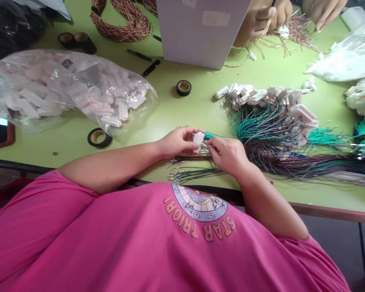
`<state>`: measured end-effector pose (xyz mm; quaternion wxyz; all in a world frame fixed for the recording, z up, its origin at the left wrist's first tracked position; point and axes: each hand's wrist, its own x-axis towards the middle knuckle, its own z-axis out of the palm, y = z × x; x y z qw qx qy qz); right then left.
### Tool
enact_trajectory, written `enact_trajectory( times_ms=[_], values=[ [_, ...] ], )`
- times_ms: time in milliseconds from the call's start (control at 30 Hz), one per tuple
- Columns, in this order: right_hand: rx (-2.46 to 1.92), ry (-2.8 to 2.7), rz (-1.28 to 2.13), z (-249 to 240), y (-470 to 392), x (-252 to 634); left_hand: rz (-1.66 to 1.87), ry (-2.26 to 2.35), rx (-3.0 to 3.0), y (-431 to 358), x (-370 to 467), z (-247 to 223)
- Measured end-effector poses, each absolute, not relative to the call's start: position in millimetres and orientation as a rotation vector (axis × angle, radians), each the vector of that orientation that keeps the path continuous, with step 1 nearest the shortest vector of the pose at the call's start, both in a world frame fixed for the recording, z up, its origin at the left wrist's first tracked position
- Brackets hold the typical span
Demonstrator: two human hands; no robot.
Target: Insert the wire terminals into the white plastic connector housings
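A white plastic connector (198, 141) is held between the thumb and fingers of my left hand (181, 142). Just right of it, my right hand (227, 155) is closed in a pinch, its fingertips close to the connector; what they grip is too small to make out. Teal wires (210, 135) show between the two hands. Below them, dark wires with metal tips (185, 175) lie near the table's front edge. A large bundle of teal and dark wires (261, 125) with white connectors (246, 94) at its far end lies to the right.
A clear bag of white connectors (69, 87) lies at left, near tape rolls (99, 138) (184, 87) and a black-handled knife (151, 68). A pale box (200, 34) stands at the back. Another person's hands (258, 22) work behind it, at twisted wires.
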<state>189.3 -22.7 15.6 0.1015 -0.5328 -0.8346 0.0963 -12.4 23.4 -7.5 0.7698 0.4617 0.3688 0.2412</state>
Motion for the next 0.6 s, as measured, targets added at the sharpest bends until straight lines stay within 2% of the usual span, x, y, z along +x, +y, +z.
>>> enact_trajectory(
  times_ms=[267, 433, 500, 600],
  values=[
    [-1.567, -2.296, 0.559, 11.2, -18.6, 180.3, 0.532, 0.769, 1.040, 22.0, -12.1, -4.9],
    [-1.469, -2.058, 0.949, 16.8, -4.7, 200.0, 0.494, 0.793, 0.967, 22.2, -12.4, -4.5],
    [-1.495, -1.944, 0.956, 17.4, 0.5, 209.1, 0.471, 0.817, 1.044, 21.9, -13.3, -3.8],
    [-1.578, -2.077, 0.740, 14.1, 2.9, 213.8, 0.374, 0.862, 1.321, 19.3, -16.1, -1.2]
  ],
)
